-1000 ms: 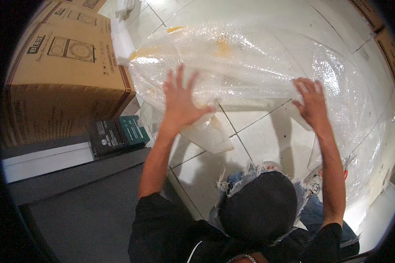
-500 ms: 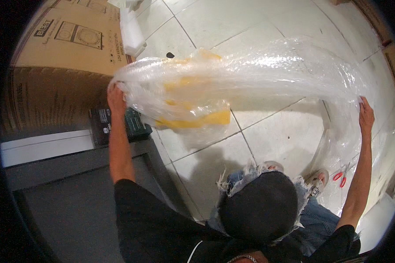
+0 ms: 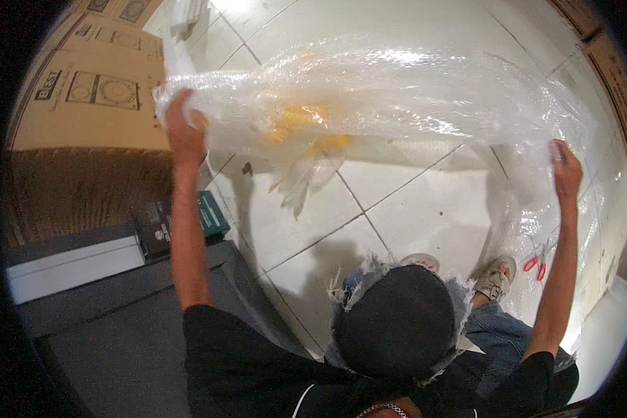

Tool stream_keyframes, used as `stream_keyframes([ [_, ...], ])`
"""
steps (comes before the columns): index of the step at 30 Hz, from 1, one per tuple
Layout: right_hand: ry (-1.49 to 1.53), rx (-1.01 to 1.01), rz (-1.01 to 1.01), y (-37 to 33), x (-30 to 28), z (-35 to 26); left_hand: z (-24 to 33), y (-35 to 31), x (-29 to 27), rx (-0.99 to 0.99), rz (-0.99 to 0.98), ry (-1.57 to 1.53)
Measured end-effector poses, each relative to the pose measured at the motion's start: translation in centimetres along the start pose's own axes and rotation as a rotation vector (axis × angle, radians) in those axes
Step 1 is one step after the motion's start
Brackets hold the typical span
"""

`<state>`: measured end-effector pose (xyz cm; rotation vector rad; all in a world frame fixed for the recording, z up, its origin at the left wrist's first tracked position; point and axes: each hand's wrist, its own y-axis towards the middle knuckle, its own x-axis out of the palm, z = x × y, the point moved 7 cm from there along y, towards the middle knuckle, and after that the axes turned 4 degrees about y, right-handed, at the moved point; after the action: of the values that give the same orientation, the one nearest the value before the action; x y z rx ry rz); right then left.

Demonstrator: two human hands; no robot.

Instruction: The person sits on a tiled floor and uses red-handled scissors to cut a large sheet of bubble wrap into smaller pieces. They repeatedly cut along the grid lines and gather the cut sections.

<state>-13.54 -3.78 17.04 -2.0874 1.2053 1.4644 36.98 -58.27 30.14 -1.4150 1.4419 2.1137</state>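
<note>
A long sheet of clear bubble wrap [image 3: 397,90] stretches sideways between my two hands, above the tiled floor. Pieces of yellow tape [image 3: 299,120] show in its left half, and a loose crumpled tail dangles below them. At the left end, my left hand [image 3: 186,132] is curled around the wrap beside the big cardboard box, its thumb toward the right. My right hand [image 3: 568,171] pinches the other end, from which more wrap hangs toward the floor. Red-handled scissors [image 3: 536,268] lie on the floor by my right foot, close to the hanging wrap.
A large printed cardboard box [image 3: 83,118] stands at the left. Nearer are a dark grey cabinet-like piece [image 3: 125,334], a white strip [image 3: 76,268] and a small dark green box [image 3: 212,212]. More cartons [image 3: 613,90] line the right edge. White foam [image 3: 181,21] sits at the far left.
Both hands have moved a little farther away and leftward with the wrap. The taped part has swung and bunched up, leaving more floor tile visible beneath it.
</note>
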Motion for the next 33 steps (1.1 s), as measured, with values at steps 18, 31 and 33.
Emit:
stream_keyframes([
  [18,0.901,-0.267,-0.925,-12.7,9.3,-29.5,-0.9,-1.1,10.2,-0.163,-0.269,0.175],
  [31,-0.132,0.182,-0.793,-19.6,16.4,-12.9,0.2,-11.2,27.6,0.157,-1.379,0.566],
  [33,-0.179,0.245,-0.752,-19.8,15.6,-12.4,1.9,-10.3,26.4,0.052,-1.289,0.418],
])
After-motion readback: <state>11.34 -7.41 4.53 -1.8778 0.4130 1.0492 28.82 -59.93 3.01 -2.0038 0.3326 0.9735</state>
